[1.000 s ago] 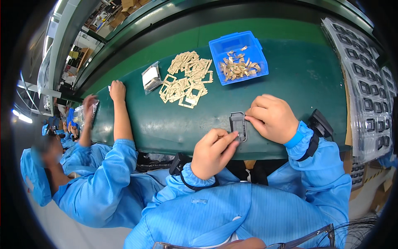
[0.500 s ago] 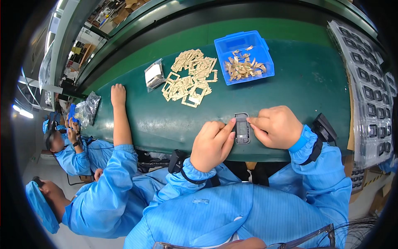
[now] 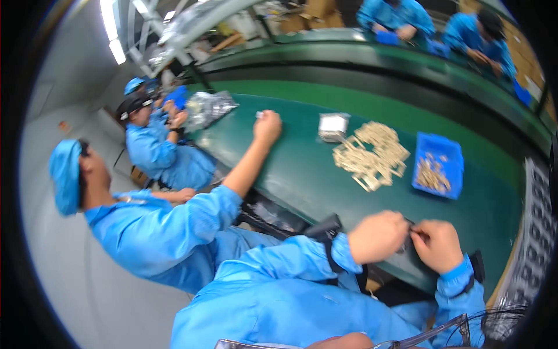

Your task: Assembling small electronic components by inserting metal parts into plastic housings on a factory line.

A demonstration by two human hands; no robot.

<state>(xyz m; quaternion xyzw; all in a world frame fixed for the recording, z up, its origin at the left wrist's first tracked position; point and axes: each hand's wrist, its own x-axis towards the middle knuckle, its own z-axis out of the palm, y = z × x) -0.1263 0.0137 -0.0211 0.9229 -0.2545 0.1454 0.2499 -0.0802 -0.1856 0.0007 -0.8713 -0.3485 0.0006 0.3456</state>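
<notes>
Near the table's front edge, my left hand (image 3: 379, 237) and my right hand (image 3: 438, 246) are close together with bent, closed fingers. A small dark grey plastic frame (image 3: 405, 243) is between them, mostly hidden by the fingers and blurred. Both hands grip it from opposite sides. Beyond them lies a loose pile of flat cream-coloured rectangular frames (image 3: 372, 156). To its right stands a blue plastic bin (image 3: 427, 145) holding several small curled tan strips (image 3: 432, 174).
The green tabletop (image 3: 308, 157) carries a small clear bag with white contents (image 3: 333, 127). At left, a co-worker's hand (image 3: 267, 128) rests on the table, near a larger plastic bag (image 3: 210, 109). Clear trays of black frames (image 3: 532, 238) line the right edge. People sit across the far rail.
The view has swung left and tilted, so the table appears shifted right and people across the rail now show. My hands remain together at the dark frame, now blurred and more covered.
</notes>
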